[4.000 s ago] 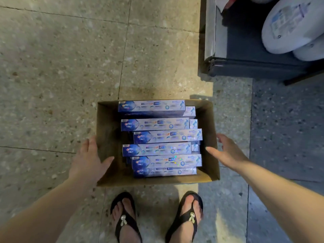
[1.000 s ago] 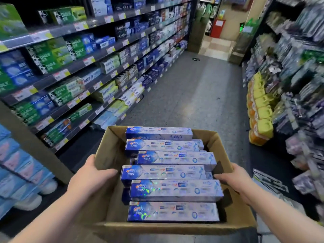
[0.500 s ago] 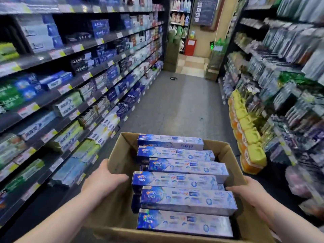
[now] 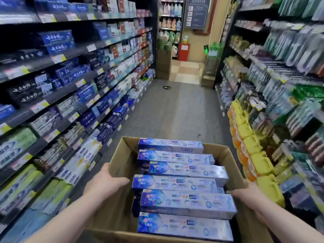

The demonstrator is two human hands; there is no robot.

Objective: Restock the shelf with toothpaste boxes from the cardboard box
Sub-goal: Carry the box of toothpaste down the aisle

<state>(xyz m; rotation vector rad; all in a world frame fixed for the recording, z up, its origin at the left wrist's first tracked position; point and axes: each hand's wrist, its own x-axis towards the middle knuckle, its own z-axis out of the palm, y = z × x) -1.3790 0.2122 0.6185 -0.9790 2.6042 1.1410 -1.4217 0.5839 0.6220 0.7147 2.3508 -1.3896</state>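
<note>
I hold an open brown cardboard box (image 4: pixel 121 160) in front of me at waist height. Several shiny blue toothpaste boxes (image 4: pixel 177 185) lie stacked across it, long sides left to right. My left hand (image 4: pixel 105 181) grips the box's left wall, thumb over the rim. On the right wall my right hand (image 4: pixel 245 192) grips the same way. Along my left runs the toothpaste shelf (image 4: pixel 70 95), its tiers packed with blue, white and green toothpaste boxes behind price tags.
A grey floor aisle (image 4: pixel 175 109) runs ahead between the two shelf rows. On the right, a rack of hanging goods (image 4: pixel 287 71) with yellow and orange packs (image 4: pixel 252 146) low down. A red cabinet (image 4: pixel 183 51) and a tiled area lie at the far end.
Four seconds ago the cardboard box lay on the floor by my feet with my hands at its sides. It is lifted now, and my view has moved forward along the aisle.
</note>
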